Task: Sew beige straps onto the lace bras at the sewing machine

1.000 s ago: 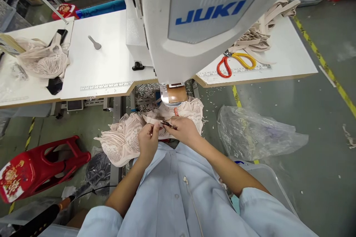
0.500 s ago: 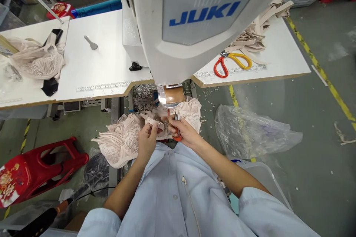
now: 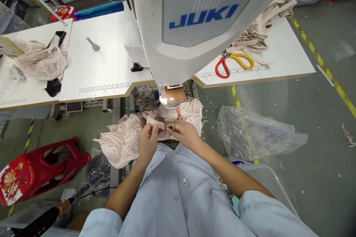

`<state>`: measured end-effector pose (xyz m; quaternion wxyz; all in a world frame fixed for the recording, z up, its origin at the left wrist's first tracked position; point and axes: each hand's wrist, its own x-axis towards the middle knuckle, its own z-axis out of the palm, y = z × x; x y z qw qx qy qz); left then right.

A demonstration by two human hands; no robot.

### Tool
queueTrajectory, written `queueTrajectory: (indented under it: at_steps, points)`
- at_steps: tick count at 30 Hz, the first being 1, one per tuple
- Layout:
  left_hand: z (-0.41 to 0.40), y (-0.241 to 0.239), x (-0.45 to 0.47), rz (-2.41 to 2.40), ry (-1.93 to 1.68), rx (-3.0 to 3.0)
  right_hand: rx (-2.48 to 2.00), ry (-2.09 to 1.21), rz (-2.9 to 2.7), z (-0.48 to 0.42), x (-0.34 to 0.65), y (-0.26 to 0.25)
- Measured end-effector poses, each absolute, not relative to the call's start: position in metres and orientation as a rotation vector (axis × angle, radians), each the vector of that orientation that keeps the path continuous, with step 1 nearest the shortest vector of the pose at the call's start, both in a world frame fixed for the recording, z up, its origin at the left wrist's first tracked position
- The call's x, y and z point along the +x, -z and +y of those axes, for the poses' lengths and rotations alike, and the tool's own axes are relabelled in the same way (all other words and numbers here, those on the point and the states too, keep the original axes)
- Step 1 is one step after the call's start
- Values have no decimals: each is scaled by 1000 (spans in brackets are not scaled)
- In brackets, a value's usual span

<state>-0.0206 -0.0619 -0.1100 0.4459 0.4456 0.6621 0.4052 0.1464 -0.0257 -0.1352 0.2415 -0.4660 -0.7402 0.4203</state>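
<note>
Beige lace bras [image 3: 119,146] lie stacked across my lap, below the head of the sewing machine [image 3: 200,22]. My left hand [image 3: 148,139] is closed, pinching a beige band [image 3: 152,120] of one bra between thumb and fingers. Close on its right, my right hand [image 3: 187,134] is wrapped around small orange-handled thread snips [image 3: 179,113]. Their dark blades point left, toward the band; I cannot tell whether they touch it. Part of the snips is hidden by the fingers. Lace [image 3: 191,110] from a bra spreads behind my right hand.
On the white table [image 3: 108,59] lie red-and-yellow scissors [image 3: 235,61] and a pile of beige straps [image 3: 254,37]. More lace bras [image 3: 44,63] rest at the far left. A red stool [image 3: 41,170] stands left; a plastic bag [image 3: 258,133] lies on the floor at right.
The snips have turned in my right hand: their blades went from pointing up to pointing left, and the orange handle now shows above the hand. My left hand keeps its pinch.
</note>
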Motion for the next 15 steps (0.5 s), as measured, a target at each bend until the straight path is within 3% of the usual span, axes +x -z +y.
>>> queueTrajectory:
  at_steps: [3, 9, 12, 15]
  points:
    - [-63, 108, -21, 1661, -991, 1141, -1252, -1219, -1951, -24, 150, 130]
    - [-64, 109, -20, 1664, -944, 1103, -970, -1952, -1048, -34, 145, 123]
    - [-64, 111, -19, 1632, -942, 1041, -918, -1984, -697, -40, 138, 117]
    - [-65, 110, -18, 1609, -933, 1041, -882, -2012, -702, -42, 135, 111]
